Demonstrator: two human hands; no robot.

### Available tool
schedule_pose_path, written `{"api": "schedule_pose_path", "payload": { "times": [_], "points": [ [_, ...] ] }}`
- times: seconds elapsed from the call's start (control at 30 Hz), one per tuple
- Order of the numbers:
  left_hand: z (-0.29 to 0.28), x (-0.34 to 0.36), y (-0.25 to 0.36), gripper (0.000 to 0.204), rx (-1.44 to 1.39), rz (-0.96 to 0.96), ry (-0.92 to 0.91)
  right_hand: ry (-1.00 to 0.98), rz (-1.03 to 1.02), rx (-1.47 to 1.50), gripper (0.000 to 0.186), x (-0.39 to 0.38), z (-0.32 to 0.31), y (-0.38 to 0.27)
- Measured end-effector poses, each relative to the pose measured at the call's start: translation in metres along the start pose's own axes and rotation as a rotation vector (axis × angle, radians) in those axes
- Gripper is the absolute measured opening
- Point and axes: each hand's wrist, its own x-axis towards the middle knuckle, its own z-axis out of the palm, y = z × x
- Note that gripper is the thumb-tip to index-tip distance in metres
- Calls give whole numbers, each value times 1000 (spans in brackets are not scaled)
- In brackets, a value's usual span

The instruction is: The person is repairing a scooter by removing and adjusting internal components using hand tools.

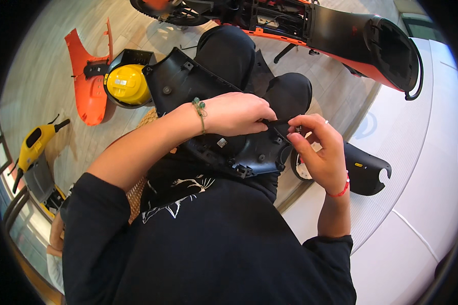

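A large black plastic panel [188, 76], probably a scooter body cover, lies across my lap with its ribbed inner side up. My left hand [236, 113] reaches over it, with fingers and thumb closed on a dark edge of the panel near its right side. Just to the right, my right hand [318, 147] is curled, thumb and forefinger pinching a small metal piece [298, 130], perhaps a clip or screw; its kind is too small to make out. The fingertips of both hands are close together above the panel's right corner.
A partly stripped orange and black scooter [361, 46] stands ahead. At the far left are an orange panel [89, 99], a yellow round shell [129, 84] and a yellow scooter [35, 145]. A black cover [366, 178] lies on the white platform [417, 213] at right. Another person's arm [56, 234] shows lower left.
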Motion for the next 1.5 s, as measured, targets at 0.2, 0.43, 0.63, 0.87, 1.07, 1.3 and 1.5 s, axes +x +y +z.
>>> {"api": "schedule_pose_path", "payload": {
  "times": [0.2, 0.43, 0.63, 0.87, 1.07, 1.3, 1.5],
  "points": [
    [-5, 4, 7, 24, 35, -75, 15, 29, -18, -45, 31, 1, 0, 0],
    [2, 6, 14, 28, -21, -80, -19, 71, -284, -317, 36, 5, 2, 9],
    [3, 2, 15, 25, 66, 29, 36, 140, 49, 273, 30, -5, 7, 2],
    [3, 9, 22, 27, 236, 9, 87, 16, 64, -63, 27, -5, 2, -1],
    [-2, -1, 17, 29, 93, 68, 39, 23, -101, -43, 37, -3, 1, -2],
    [11, 6, 20, 26, 263, 91, 261, 80, -173, -99, 38, 2, 7, 1],
    [12, 2, 22, 25, 108, 50, 193, 143, -5, -8, 35, -2, 12, 4]
  ]
}}
